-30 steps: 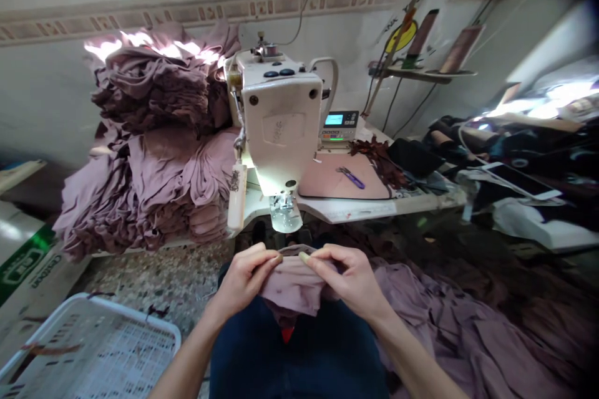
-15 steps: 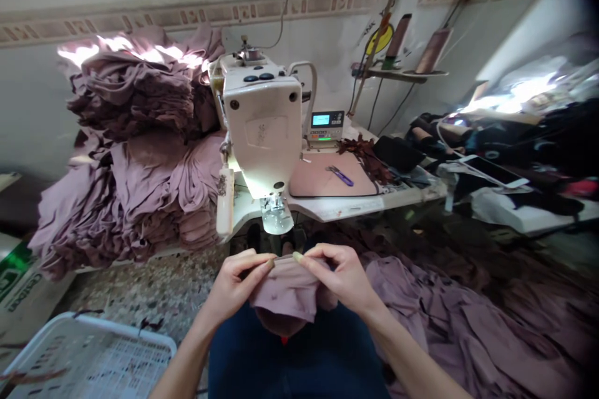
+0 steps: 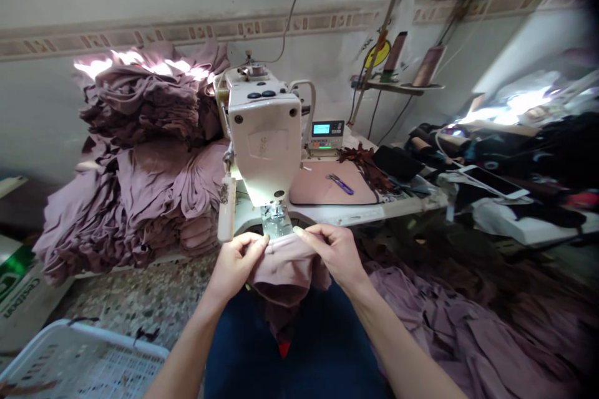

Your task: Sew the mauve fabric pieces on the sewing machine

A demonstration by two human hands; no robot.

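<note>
A mauve garment piece (image 3: 283,271) hangs between my two hands, its upper edge held out sideways and its lower part dangling over my lap. My left hand (image 3: 241,262) pinches the edge at the left between thumb and fingers. At the right end of that edge my right hand (image 3: 334,252) pinches the cloth the same way. The edge lies right at the front of the small metal plate under the needle of the white sewing machine (image 3: 266,137); whether it is under the presser foot I cannot tell. The garment's lower opening faces me.
Tall piles of mauve cloth (image 3: 140,168) stand left of the machine. On the tabletop at right are a pink pad (image 3: 318,190) and purple thread snips (image 3: 341,184). More mauve cloth (image 3: 435,324) lies low at right. A white plastic basket (image 3: 84,330) stands at lower left.
Both hands have moved forward and up with the garment piece, bringing its edge from below the metal plate to the plate's front. The pinch of both hands stays the same.
</note>
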